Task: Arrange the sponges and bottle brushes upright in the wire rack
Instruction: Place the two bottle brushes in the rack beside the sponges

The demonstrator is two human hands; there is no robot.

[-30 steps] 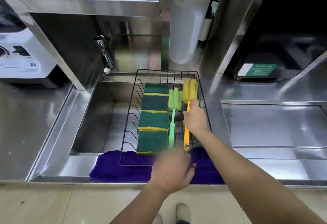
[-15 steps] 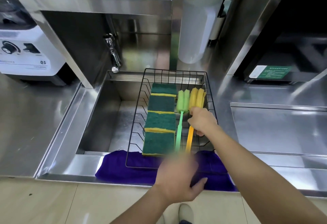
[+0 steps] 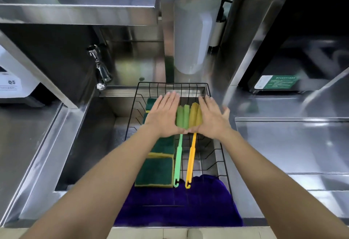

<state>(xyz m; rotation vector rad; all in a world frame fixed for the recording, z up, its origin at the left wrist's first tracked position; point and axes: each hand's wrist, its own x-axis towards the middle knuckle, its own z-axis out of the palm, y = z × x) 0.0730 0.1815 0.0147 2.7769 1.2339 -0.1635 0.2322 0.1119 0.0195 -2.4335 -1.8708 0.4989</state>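
Observation:
A black wire rack (image 3: 207,87) sits over the steel sink. On its left side stands a row of green-and-yellow sponges (image 3: 154,170), partly hidden by my left arm. Beside them lie a green bottle brush (image 3: 178,161) and a yellow bottle brush (image 3: 191,160), foam heads at the far end, hooked handles toward me. My left hand (image 3: 163,116) is flat with fingers spread over the far sponges, left of the green brush head. My right hand (image 3: 211,118) is flat and open just right of the yellow brush head. The thumbs nearly meet over the handles. Neither hand grips anything.
A purple cloth (image 3: 179,206) lies under the rack's near end on the sink's front rim. A chrome tap (image 3: 99,68) hangs at the sink's back left. A white cylinder (image 3: 189,38) stands behind the rack. Steel counter (image 3: 283,144) spreads right; a white appliance (image 3: 11,82) stands far left.
My right hand has let go of the yellow brush and opened flat. My left hand has moved from the near edge forward over the rack. Both brushes lie side by side.

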